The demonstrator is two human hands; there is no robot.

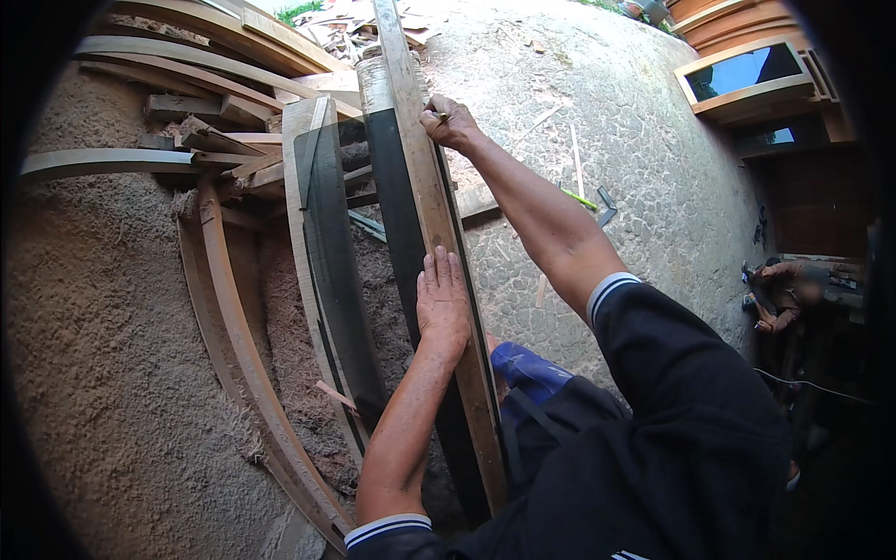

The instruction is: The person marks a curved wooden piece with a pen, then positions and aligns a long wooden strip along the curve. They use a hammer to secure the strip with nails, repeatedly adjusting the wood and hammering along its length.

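A long, narrow, brown wooden board [434, 210] is being carried lengthwise by a long, dark-looking beam [396, 196] with a pale far end. By the pale grey, stone-patterned floor [672, 187], thin strips of pale wood [577, 154], a dark L-shaped tool [609, 215], a slim yellow-green object [580, 199] and a heap of splintered wood scraps [359, 30] are being borne, the tool being seen near the yellow-green object

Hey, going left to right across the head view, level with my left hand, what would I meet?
Sawdust, curved boards, pale board, left hand, right sleeve, another person.
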